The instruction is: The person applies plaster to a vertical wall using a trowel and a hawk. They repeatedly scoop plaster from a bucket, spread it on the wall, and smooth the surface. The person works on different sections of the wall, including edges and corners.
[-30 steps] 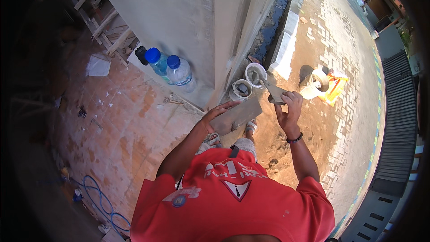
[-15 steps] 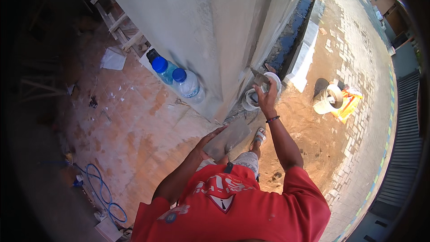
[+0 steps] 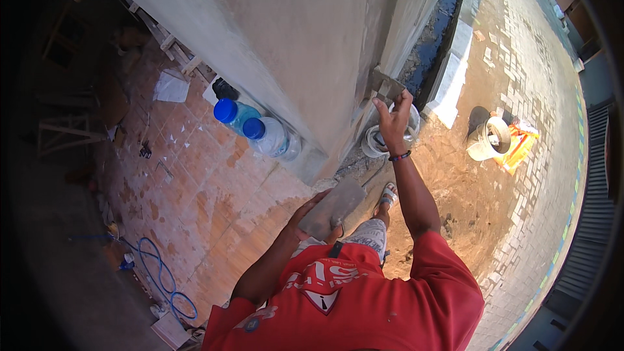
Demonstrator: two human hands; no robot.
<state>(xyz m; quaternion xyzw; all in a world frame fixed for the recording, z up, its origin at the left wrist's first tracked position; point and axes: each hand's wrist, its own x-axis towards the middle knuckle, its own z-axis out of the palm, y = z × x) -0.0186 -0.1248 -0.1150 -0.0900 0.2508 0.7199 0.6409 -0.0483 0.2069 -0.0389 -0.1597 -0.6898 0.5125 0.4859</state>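
Note:
My left hand (image 3: 304, 217) is closed on the edge of a flat grey rectangular plastering board (image 3: 339, 205), held low in front of my shorts. My right hand (image 3: 394, 129), a dark bracelet at its wrist, grips a small flat grey scraper (image 3: 388, 86). Its blade is at the edge of the grey plastered pillar (image 3: 305, 32); whether it touches the surface I cannot tell. Below that hand stand white buckets (image 3: 374, 143), partly hidden by it.
Two large blue-capped water bottles (image 3: 273, 140) stand at the pillar's left foot. A water-filled drain (image 3: 437, 32) runs along its right. Farther right are a pale bucket (image 3: 482, 144) and an orange-white bag (image 3: 520, 146). A blue hose (image 3: 156, 266) lies on the left tiles.
My right hand has moved up and away along the pillar's edge with the scraper. The board stays in my left hand, slightly shifted and turned. The whole view has swung a little.

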